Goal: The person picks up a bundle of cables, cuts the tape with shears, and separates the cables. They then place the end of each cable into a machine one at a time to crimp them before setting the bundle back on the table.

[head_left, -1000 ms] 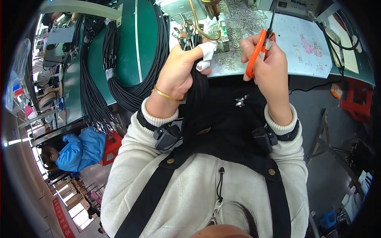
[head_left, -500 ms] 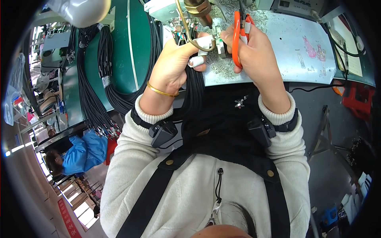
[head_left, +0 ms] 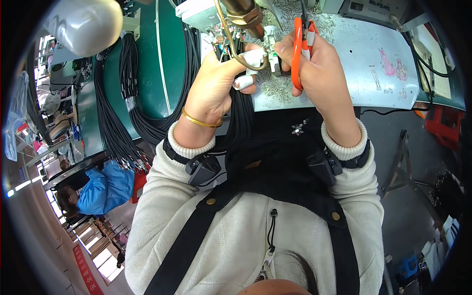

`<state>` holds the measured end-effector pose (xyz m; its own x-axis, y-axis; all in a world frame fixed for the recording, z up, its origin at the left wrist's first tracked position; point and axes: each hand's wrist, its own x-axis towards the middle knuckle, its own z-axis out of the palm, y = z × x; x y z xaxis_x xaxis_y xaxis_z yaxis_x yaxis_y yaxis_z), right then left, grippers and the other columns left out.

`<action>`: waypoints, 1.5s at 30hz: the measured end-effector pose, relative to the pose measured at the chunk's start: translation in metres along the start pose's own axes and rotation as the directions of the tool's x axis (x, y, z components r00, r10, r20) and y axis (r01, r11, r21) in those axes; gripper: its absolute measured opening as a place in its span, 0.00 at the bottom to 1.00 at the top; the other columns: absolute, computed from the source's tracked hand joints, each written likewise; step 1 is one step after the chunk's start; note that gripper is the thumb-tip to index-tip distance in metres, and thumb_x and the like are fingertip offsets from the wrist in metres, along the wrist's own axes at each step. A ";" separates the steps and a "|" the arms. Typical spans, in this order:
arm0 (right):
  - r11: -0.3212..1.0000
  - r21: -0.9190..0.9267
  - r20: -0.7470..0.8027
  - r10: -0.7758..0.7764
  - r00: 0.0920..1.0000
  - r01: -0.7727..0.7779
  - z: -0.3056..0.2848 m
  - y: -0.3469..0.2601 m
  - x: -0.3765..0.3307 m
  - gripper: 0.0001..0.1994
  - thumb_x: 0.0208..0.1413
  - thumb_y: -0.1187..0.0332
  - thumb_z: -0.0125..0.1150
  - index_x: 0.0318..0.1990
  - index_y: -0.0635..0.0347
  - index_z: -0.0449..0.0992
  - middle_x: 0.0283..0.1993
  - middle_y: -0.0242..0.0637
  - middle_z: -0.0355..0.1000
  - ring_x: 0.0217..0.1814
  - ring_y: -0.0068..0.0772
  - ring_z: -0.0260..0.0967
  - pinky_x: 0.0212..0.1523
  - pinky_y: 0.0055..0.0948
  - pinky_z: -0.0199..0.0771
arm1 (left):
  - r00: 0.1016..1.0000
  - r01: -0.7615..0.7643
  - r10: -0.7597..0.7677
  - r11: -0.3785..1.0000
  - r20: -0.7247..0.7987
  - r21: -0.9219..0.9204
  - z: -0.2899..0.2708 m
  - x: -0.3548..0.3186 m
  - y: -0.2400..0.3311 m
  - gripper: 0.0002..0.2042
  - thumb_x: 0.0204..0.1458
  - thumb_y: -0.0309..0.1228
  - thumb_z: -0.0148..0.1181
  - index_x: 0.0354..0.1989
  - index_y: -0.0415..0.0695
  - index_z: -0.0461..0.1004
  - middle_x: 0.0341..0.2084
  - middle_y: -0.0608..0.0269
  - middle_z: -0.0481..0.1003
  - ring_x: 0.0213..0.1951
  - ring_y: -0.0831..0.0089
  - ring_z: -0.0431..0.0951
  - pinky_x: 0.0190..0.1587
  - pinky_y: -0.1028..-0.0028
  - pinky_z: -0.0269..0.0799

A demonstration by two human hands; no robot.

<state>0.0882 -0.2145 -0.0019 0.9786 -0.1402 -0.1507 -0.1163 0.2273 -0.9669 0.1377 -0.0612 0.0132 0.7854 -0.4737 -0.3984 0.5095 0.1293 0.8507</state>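
Nearest the camera, a cream sweater crossed by black harness straps (head_left: 196, 231) is being worn, with a black device clipped at each cuff. Above the cuffs, the two forearms are being raised to the near edge of the pale workbench (head_left: 364, 73).

The left hand (head_left: 214, 86) is being kept closed around a bundle of black cables (head_left: 241, 123), which is hanging down from the fist toward the lap; its white-taped fingertips (head_left: 243, 81) are being pressed against the bundle's upper end. A gold bangle (head_left: 199, 120) is being worn at the left wrist.

The right hand (head_left: 319, 69) is being kept closed around a pair of orange-handled scissors (head_left: 296, 49), held upright with the handles in the palm; the blades are mostly hidden, so whether they are parted cannot be told. The right fingertips are being held just beside a small white connector (head_left: 270, 46) at the cable ends.

Compared with half a second earlier, both hands are being held in the same grips, with the scissors still upright beside the connector.

Beyond the hands, a brass-tipped tool with a curved wire guard (head_left: 241, 19) is hanging over a scatter of small metal parts. Farther left, coils of black cable (head_left: 118, 98) are being stored on a green bench (head_left: 167, 59), and a person in a blue jacket (head_left: 105, 189) is being seen well apart.
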 end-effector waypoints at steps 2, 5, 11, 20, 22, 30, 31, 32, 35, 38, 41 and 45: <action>1.000 0.002 0.011 0.013 1.000 -0.013 0.000 -0.001 0.000 0.10 0.50 0.64 0.55 0.27 0.61 0.65 0.17 0.28 0.60 0.11 0.14 0.53 0.11 0.14 0.54 | 1.000 0.015 -0.015 1.000 0.014 -0.010 -0.001 0.000 0.000 0.09 0.43 0.26 0.58 0.33 0.40 0.68 0.20 0.68 0.68 0.18 0.84 0.64 0.14 0.83 0.57; 1.000 0.004 0.011 -0.009 1.000 0.009 0.000 -0.001 -0.001 0.10 0.50 0.64 0.55 0.27 0.61 0.65 0.18 0.28 0.60 0.12 0.14 0.54 0.11 0.15 0.54 | 1.000 -0.004 0.004 1.000 -0.010 0.004 0.001 -0.001 0.000 0.09 0.43 0.26 0.58 0.33 0.40 0.68 0.20 0.68 0.68 0.17 0.84 0.63 0.14 0.84 0.57; 1.000 -0.008 0.004 -0.014 1.000 0.014 0.000 0.001 -0.001 0.10 0.50 0.64 0.55 0.29 0.62 0.66 0.18 0.28 0.60 0.13 0.14 0.54 0.11 0.15 0.56 | 0.999 -0.020 0.022 0.999 -0.038 0.038 0.002 0.000 -0.001 0.09 0.43 0.26 0.58 0.33 0.40 0.68 0.20 0.69 0.68 0.16 0.84 0.63 0.14 0.84 0.57; 1.000 -0.010 0.005 -0.017 1.000 0.017 -0.001 0.002 -0.001 0.09 0.50 0.65 0.54 0.31 0.62 0.67 0.19 0.29 0.61 0.13 0.14 0.55 0.12 0.15 0.57 | 0.999 -0.038 0.038 0.999 -0.001 0.032 0.000 -0.001 -0.003 0.08 0.42 0.27 0.58 0.32 0.40 0.68 0.20 0.68 0.69 0.16 0.84 0.64 0.14 0.84 0.59; 1.000 -0.004 0.015 -0.024 1.000 0.024 -0.001 0.002 -0.001 0.09 0.50 0.65 0.54 0.31 0.62 0.67 0.19 0.29 0.61 0.13 0.14 0.55 0.12 0.15 0.57 | 0.996 -0.064 0.069 0.995 -0.058 0.073 0.003 -0.002 -0.004 0.08 0.42 0.27 0.58 0.31 0.40 0.69 0.20 0.68 0.69 0.16 0.84 0.65 0.14 0.84 0.59; 0.999 -0.018 -0.001 -0.047 0.999 0.047 0.000 0.005 -0.001 0.09 0.50 0.66 0.54 0.31 0.62 0.66 0.18 0.29 0.60 0.13 0.15 0.55 0.12 0.15 0.57 | 0.995 -0.068 0.073 0.995 -0.061 0.075 0.006 -0.003 -0.002 0.09 0.42 0.27 0.58 0.32 0.40 0.69 0.20 0.68 0.69 0.18 0.83 0.66 0.15 0.83 0.60; 0.999 0.001 0.002 -0.042 0.999 0.042 0.000 0.004 -0.002 0.09 0.50 0.66 0.54 0.31 0.62 0.66 0.18 0.29 0.60 0.13 0.15 0.55 0.12 0.15 0.56 | 0.995 -0.072 0.076 0.995 -0.061 0.073 0.005 -0.003 -0.001 0.09 0.42 0.27 0.58 0.32 0.40 0.69 0.20 0.68 0.69 0.18 0.83 0.66 0.15 0.83 0.60; 0.999 0.018 0.006 -0.037 0.999 0.037 0.000 0.003 -0.003 0.09 0.50 0.66 0.54 0.31 0.63 0.66 0.18 0.28 0.60 0.13 0.15 0.55 0.12 0.15 0.56 | 0.997 -0.052 0.055 0.997 -0.045 0.065 0.003 -0.004 -0.001 0.09 0.43 0.27 0.58 0.32 0.39 0.69 0.20 0.67 0.69 0.18 0.82 0.67 0.15 0.82 0.61; 0.999 0.030 0.032 -0.031 0.999 0.030 -0.001 0.002 -0.010 0.09 0.50 0.65 0.54 0.30 0.62 0.66 0.18 0.28 0.60 0.13 0.15 0.55 0.12 0.15 0.55 | 1.000 -0.016 0.016 0.999 -0.007 0.048 -0.001 -0.010 -0.003 0.08 0.43 0.26 0.57 0.32 0.38 0.70 0.20 0.66 0.70 0.19 0.81 0.68 0.16 0.81 0.63; 1.000 0.020 0.076 -0.025 0.997 0.023 -0.007 0.001 -0.022 0.09 0.50 0.65 0.54 0.29 0.62 0.66 0.18 0.28 0.60 0.13 0.15 0.55 0.12 0.16 0.55 | 0.996 0.075 -0.064 0.977 0.064 -0.199 -0.002 -0.026 -0.009 0.08 0.44 0.25 0.56 0.32 0.36 0.70 0.21 0.62 0.71 0.21 0.77 0.71 0.20 0.78 0.67; 0.998 -0.014 0.171 -0.053 0.984 0.057 -0.016 -0.005 -0.033 0.07 0.49 0.69 0.55 0.29 0.63 0.66 0.19 0.28 0.62 0.16 0.14 0.58 0.16 0.15 0.58 | 0.996 -0.053 0.048 0.997 -0.078 -0.061 0.005 -0.049 -0.014 0.07 0.44 0.24 0.56 0.32 0.35 0.70 0.24 0.60 0.72 0.23 0.74 0.73 0.22 0.76 0.70; 0.834 -0.440 -0.115 -0.419 0.901 0.332 -0.005 -0.003 -0.050 0.07 0.47 0.73 0.59 0.27 0.64 0.66 0.21 0.29 0.64 0.20 0.14 0.60 0.22 0.14 0.61 | 0.990 -0.125 0.131 0.988 -0.058 0.088 0.006 -0.064 -0.021 0.07 0.45 0.22 0.55 0.33 0.34 0.70 0.26 0.57 0.73 0.25 0.72 0.75 0.25 0.75 0.72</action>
<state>0.0385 -0.2128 0.0075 0.9106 -0.3322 0.2458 0.1532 -0.2810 -0.9474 0.0747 -0.0386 0.0225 0.8642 -0.4017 -0.3029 0.3739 0.1102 0.9209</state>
